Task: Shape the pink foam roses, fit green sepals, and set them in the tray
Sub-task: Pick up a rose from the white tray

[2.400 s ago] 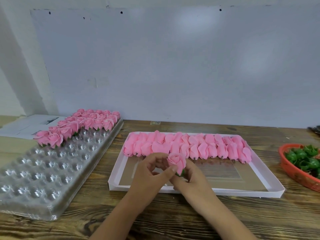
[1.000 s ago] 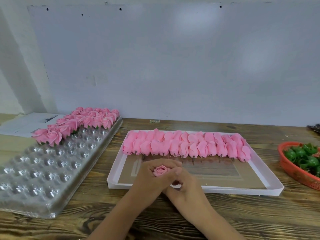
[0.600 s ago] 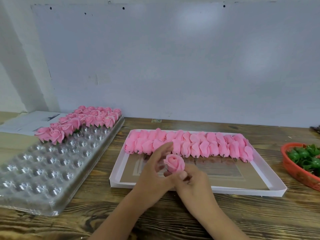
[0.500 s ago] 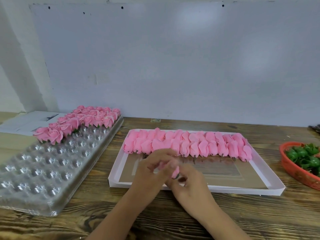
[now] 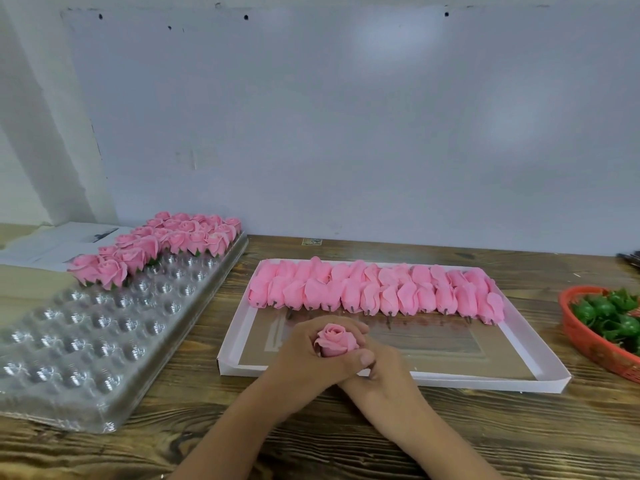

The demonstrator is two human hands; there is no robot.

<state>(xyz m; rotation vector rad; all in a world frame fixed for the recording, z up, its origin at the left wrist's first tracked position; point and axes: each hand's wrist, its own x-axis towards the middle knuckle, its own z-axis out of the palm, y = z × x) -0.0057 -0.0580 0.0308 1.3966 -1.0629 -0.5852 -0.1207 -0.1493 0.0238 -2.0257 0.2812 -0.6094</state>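
No brand, label or writing can be read; a small printed sticker (image 5: 311, 241) at the far edge of the tabletop (image 5: 346, 438) is too small to make out. The tabletop is dark, strongly grained wood, set against a pale grey-white wall panel (image 5: 346, 126) with small dark holes near its top edge. White paper sheets (image 5: 52, 242) lie far left. A clear plastic cavity tray (image 5: 86, 341) at left carries finished roses (image 5: 162, 242) along its far end. A shallow white box tray (image 5: 415, 375) at centre holds rows of unshaped pink buds (image 5: 375, 289) lying on their sides. A red basket (image 5: 588, 348) at right contains green sepals (image 5: 609, 315).

Both hands meet over the near rim of the white box tray. The left hand (image 5: 311, 362) wraps its fingers around the pink rose (image 5: 335, 339), bloom upward; the right hand (image 5: 384, 374) grips the base from below, largely hidden by the left.

Compared with half a second earlier, the bloom now shows fully above the fingers, whereas it was then mostly covered by the left hand.
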